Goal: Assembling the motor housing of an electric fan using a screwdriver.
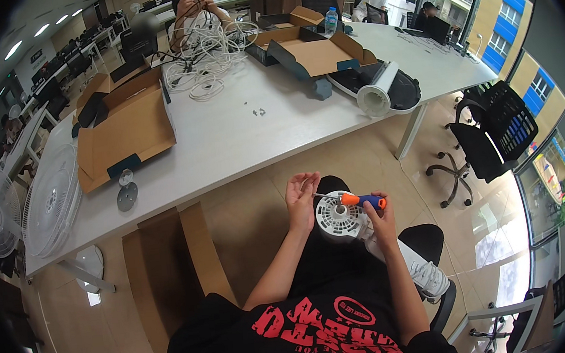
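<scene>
My right hand (381, 218) is closed round the blue and orange handle of a screwdriver (369, 201). Its thin metal shaft points left, to the fingertips of my left hand (301, 200). Those fingers are bent together at the tip, and anything small between them is too tiny to make out. Just below the screwdriver, a white fan motor housing (330, 223) with a round slotted face rests on my lap. From it a white neck runs down to the right, over my leg, partly covered by my right hand and forearm.
A white table (226, 148) spans ahead, bearing small screws (260, 112), open cardboard boxes (133, 125), tangled white cables (208, 55) and a fan base with a white tube (379, 91). Fan grilles (53, 200) lean at its left end. A carton (164, 281) stands left of my legs; a person sits opposite.
</scene>
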### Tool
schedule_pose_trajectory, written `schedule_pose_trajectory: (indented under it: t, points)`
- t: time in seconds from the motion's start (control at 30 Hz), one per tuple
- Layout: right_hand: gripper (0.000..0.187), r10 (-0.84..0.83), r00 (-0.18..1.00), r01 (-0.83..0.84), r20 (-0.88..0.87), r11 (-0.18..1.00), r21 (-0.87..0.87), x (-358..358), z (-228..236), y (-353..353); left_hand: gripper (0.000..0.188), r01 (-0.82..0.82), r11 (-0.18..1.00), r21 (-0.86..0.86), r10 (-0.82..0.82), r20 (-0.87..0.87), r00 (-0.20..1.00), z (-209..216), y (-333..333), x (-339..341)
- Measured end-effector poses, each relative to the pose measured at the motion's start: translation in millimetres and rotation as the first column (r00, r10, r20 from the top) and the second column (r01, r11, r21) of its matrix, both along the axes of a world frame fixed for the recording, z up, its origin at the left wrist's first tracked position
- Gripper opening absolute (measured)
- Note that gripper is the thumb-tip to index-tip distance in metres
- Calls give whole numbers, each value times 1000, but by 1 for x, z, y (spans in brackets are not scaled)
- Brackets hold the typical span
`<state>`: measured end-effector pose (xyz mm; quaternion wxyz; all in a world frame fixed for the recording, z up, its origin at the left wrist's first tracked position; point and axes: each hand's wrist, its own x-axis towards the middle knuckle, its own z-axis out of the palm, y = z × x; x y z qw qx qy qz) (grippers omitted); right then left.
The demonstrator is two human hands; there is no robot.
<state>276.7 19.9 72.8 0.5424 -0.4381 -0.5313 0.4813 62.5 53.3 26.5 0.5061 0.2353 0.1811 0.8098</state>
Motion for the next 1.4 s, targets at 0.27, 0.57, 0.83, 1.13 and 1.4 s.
schedule_pose_trajectory:
  t: [0.27, 0.57, 0.83, 1.13, 1.4]
  points:
    - [40, -42, 996, 38, -82, 998, -57, 3, -1, 2, 32, 68, 996, 55, -70, 30, 997, 1, -1, 0]
    - [41, -40, 992, 34, -116, 998, -48, 4, -4, 5, 55, 112, 992, 53, -111, -23, 994, 13, -5, 3]
    - [42, -130, 970, 132, -206, 991, -5, 8, -8, 8, 59, 161, 968, -192, -198, -191, 961, -2, 0, -3]
    - [44, -214, 899, 224, -381, 974, -17, 12, -8, 9, 39, 346, 859, -376, -493, -429, 757, -18, 2, 0]
    - [41, -255, 837, 242, -485, 966, -90, 12, -5, 7, 41, 373, 826, -423, -558, -524, 643, -6, 1, -6]
